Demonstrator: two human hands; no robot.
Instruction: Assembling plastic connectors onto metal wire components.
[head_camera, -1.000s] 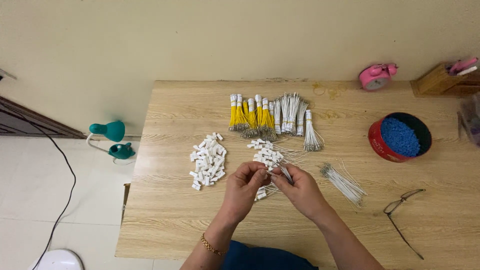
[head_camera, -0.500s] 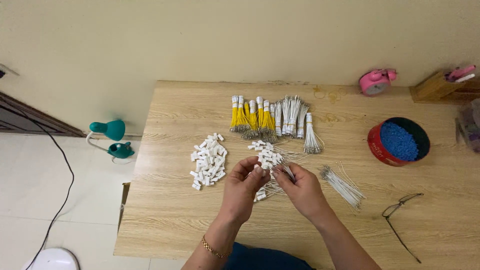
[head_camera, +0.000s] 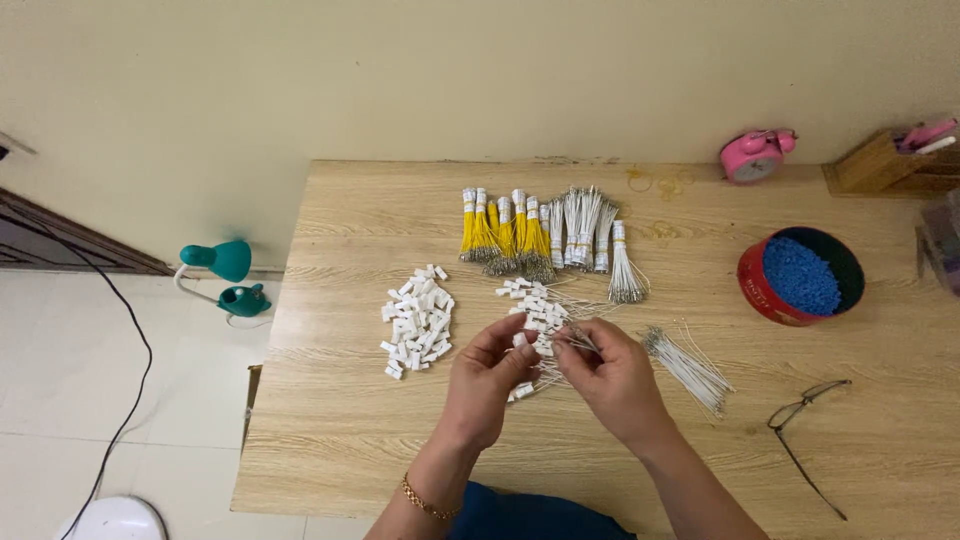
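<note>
My left hand (head_camera: 487, 380) pinches a small white plastic connector (head_camera: 519, 341) between thumb and fingers. My right hand (head_camera: 612, 377) grips a thin white wire with a metal tip (head_camera: 583, 343) close to that connector. Both hands hover over a pile of finished wires with white connectors (head_camera: 535, 310) in the middle of the wooden table (head_camera: 340, 440). A heap of loose white connectors (head_camera: 417, 319) lies left of my left hand. A loose bunch of white wires (head_camera: 688, 366) lies right of my right hand.
Bundles of yellow and white wires (head_camera: 540, 236) lie in a row further back. A red tin of blue pellets (head_camera: 800, 276) stands at the right, eyeglasses (head_camera: 805, 423) near the front right. A pink alarm clock (head_camera: 754, 154) and wooden holder (head_camera: 885, 166) sit at the back. A green lamp (head_camera: 228, 276) is on the floor.
The hands stay over the pile, fingers shifting slightly as connector and wire come closer together. Nothing else on the table has moved.
</note>
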